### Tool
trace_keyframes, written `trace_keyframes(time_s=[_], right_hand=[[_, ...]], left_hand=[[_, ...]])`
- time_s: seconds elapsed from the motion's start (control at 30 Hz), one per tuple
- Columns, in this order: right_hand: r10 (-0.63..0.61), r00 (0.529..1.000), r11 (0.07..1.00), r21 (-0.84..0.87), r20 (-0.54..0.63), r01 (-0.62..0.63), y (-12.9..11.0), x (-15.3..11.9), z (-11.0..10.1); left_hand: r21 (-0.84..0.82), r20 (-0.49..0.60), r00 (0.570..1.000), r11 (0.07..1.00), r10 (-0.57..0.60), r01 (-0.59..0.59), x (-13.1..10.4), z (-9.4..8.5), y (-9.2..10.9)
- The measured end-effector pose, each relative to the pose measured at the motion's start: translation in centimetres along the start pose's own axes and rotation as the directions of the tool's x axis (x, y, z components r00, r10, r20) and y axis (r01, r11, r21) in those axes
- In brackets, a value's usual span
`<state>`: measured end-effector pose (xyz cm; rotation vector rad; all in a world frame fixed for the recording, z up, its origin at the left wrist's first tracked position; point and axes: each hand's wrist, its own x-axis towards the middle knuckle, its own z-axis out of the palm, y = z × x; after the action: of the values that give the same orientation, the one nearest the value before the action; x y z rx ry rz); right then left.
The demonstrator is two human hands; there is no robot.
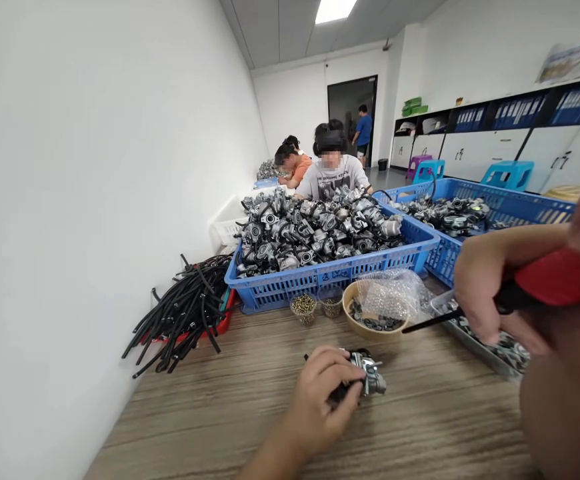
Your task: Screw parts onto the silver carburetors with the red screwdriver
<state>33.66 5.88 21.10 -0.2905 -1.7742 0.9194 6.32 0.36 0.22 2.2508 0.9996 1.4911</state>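
Carburettor (371, 378), gripped by left hand (323, 390), lies left of screwdriver (557, 280) clasped in right hand (485, 267), shaft (431, 322) pointing left.

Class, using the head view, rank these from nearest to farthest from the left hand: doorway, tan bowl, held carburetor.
1. Carburetor, gripped in the left hand.
2. Tan bowl, just beyond it, slightly right.
3. Doorway, far back in the room.
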Motion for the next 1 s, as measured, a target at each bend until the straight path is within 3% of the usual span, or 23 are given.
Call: trace_keyframes(time_s=[0.07,0.23,0.27,0.37,0.53,0.7,1.0], right_hand=[[-0.048,0.999,0.999,0.024,-0.001,0.048,-0.4,-0.1,0.1],[0.036,0.96,0.985,-0.173,0.278,0.014,-0.4,1.2,0.9],[0.047,0.919,0.977,-0.208,0.392,0.039,0.0,1.7,0.9],[0.093,0.838,0.977,-0.209,0.538,0.026,1.2,3.0,0.8],[0.182,0.805,0.932,-0.361,0.565,0.042,2.8,4.0,0.6],[0.221,0.796,0.917,-0.397,0.563,0.026,3.1,4.3,0.4],[0.263,0.746,0.927,-0.375,0.612,-0.019,4.0,4.2,-0.4]], left_hand=[[0.002,-0.003,1.0,1.0,-0.002,0.002,0.0,0.0,-0.1],[-0.007,-0.006,1.0,1.0,-0.004,0.004,0.3,0.0,0.2],[-0.01,-0.003,1.0,1.0,-0.007,0.007,0.4,0.0,0.3],[-0.022,-0.005,1.0,1.0,-0.006,0.005,0.6,0.0,0.3],[-0.04,-0.021,0.999,0.998,-0.04,0.039,0.3,0.3,-0.1],[-0.038,-0.041,0.989,0.989,-0.144,0.142,0.1,0.6,-0.3],[-0.077,0.009,0.995,0.992,-0.103,0.103,0.6,0.2,0.0]])
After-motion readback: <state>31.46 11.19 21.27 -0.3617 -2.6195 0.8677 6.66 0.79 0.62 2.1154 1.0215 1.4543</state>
